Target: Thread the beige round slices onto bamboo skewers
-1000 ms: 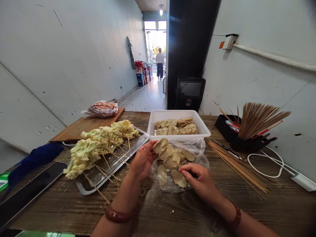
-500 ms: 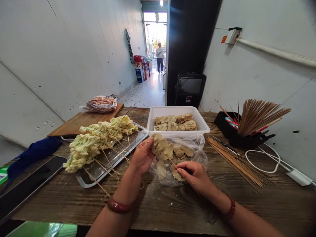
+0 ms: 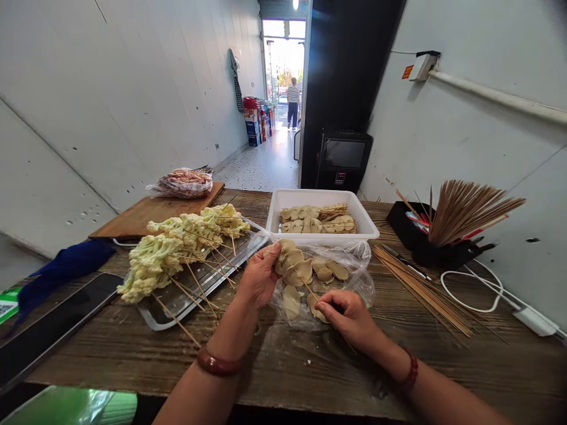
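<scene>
My left hand [image 3: 260,276] pinches the far end of a row of thin, pale potato slices [image 3: 297,270] threaded on a bamboo skewer [image 3: 310,291]. The near part of that skewer is gripped between the thumb and fingers of my right hand [image 3: 349,313], its tail coming out below the palm. Under both hands lies a clear plastic bag [image 3: 364,277], spread open, with loose potato slices [image 3: 291,302] on it. Just behind, a white plastic tub [image 3: 323,239] holds several finished-looking skewers of slices [image 3: 305,224].
Cauliflower skewers [image 3: 177,242] lie across a metal tray [image 3: 166,321] at left, near a wooden board [image 3: 128,221] bearing a bagged bundle [image 3: 183,183]. At right are loose bamboo skewers [image 3: 423,289], a black holder [image 3: 436,254] with more, and a white cable [image 3: 472,308]. A person [image 3: 293,103] stands by the doorway.
The view has shifted slightly, so most things sit a little further right. My hands keep nearly the same hold on the slices and skewer. The person at the doorway appears slightly farther off.
</scene>
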Tool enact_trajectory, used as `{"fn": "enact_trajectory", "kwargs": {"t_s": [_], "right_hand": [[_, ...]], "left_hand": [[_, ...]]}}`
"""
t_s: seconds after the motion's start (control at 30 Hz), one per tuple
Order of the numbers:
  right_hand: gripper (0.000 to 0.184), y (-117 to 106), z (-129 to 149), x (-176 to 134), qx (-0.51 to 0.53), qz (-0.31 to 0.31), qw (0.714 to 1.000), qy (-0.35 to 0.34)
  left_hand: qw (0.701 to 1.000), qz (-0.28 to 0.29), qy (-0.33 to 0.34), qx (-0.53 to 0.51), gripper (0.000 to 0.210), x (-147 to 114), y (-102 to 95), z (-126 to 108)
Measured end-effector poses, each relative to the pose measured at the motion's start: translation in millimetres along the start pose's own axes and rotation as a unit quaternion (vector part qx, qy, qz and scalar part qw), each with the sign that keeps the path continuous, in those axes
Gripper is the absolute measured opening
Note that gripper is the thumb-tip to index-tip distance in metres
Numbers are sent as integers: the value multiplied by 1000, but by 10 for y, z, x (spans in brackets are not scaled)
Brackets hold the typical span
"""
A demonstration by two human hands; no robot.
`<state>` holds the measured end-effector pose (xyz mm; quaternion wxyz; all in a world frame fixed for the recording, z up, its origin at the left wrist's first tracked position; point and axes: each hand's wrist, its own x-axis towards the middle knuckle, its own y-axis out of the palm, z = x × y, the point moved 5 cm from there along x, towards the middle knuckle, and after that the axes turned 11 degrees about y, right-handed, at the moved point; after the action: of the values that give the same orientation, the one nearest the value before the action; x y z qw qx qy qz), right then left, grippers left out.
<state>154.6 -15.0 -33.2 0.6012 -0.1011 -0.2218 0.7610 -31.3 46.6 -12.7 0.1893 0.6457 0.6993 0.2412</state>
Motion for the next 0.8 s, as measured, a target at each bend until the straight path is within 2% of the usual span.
{"fn": "enact_trajectory", "kwargs": {"t_s": [0.57,0.8], "right_hand": [[27,-31,45,23,15,-17,1000,-2],[28,-75,-15,62,85,-29,995,49]], "left_hand": [[1000,27,10,7,31,-27,73,-9],[995,74,-61,-29,43,-85,140,95]]}}
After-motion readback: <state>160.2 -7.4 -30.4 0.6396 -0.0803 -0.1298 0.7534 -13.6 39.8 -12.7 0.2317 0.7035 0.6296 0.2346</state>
